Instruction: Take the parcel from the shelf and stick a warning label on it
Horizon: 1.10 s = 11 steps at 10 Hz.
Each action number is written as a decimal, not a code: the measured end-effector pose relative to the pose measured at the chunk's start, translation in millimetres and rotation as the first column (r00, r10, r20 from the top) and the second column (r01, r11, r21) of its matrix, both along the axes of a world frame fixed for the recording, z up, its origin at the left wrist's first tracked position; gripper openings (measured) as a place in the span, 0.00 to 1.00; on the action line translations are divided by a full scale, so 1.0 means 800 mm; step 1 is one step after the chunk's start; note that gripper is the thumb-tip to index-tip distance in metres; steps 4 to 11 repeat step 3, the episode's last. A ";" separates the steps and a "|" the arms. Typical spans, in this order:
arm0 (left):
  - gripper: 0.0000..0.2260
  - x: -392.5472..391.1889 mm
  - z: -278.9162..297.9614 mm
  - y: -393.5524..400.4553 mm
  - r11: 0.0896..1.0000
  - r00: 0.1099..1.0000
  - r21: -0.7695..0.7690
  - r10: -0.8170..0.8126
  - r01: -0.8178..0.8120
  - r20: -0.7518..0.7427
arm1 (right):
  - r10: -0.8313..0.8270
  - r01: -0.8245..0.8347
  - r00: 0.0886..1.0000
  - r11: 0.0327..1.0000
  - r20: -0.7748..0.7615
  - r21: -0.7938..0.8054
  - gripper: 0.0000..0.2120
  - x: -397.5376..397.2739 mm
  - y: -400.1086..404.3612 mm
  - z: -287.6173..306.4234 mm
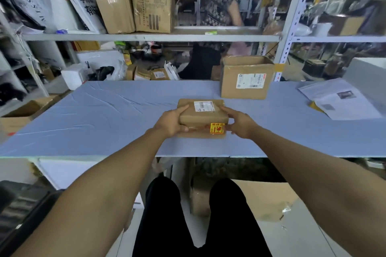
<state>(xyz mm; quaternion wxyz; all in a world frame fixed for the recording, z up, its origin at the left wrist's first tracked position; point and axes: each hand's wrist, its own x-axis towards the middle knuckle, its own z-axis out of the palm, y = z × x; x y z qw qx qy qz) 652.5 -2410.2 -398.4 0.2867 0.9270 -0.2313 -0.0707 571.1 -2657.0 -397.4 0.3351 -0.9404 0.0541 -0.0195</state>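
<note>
Both grips are closed on the small flat brown cardboard parcel (202, 118): the left hand (170, 123) clasps its left end, thumb along the top edge and fingers curled at the near face; the right hand (240, 124) cups the right end, fingers splayed along the side; held from two ends like this, the parcel is steadied and its near face stays turned toward the wearer, probably so the sticker can be checked or pressed flat; whether the parcel rests on the pale blue cloth-covered table (104, 119) or is lifted just off it I cannot tell.

On the parcel's near face, toward its right end and just beside the right hand's fingers, sits a yellow-and-red warning label (217, 128); it carries red characters across the top and dark pictograms below, too small to read; so the sticking step looks done or nearly so.

On the parcel's top, a white shipping label (203, 106) with a barcode and fine print is not legible.

Beyond the parcel, to its right, stands a larger open brown cardboard box (246, 77) on the table, with a white barcode label edged in red on its front; its text is blurred.

Farther right of the parcel lie white printed sheets (338, 98).

Behind it, the grey metal shelf (146, 37) carries taped cartons with unreadable vertical print.
</note>
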 end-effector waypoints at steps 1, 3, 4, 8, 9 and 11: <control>0.40 -0.007 0.023 0.005 0.989 1.000 0.143 0.027 -0.029 0.015 | 0.013 -0.027 0.997 0.982 -0.074 -0.188 0.40 -0.006 0.005 0.013; 0.34 -0.019 0.050 0.013 0.948 0.988 0.310 0.027 -0.074 0.154 | -0.212 0.111 0.818 0.970 0.535 0.216 0.17 -0.076 0.035 0.140; 0.34 -0.019 0.050 0.013 0.948 0.988 0.310 0.027 -0.074 0.154 | -0.212 0.111 0.818 0.970 0.535 0.216 0.17 -0.076 0.035 0.140; 0.34 -0.019 0.050 0.013 0.948 0.988 0.310 0.027 -0.074 0.154 | -0.212 0.111 0.818 0.970 0.535 0.216 0.17 -0.076 0.035 0.140; 0.34 -0.019 0.050 0.013 0.948 0.988 0.310 0.027 -0.074 0.154 | -0.212 0.111 0.818 0.970 0.535 0.216 0.17 -0.076 0.035 0.140; 0.34 -0.019 0.050 0.013 0.948 0.988 0.310 0.027 -0.074 0.154 | -0.212 0.111 0.818 0.970 0.535 0.216 0.17 -0.076 0.035 0.140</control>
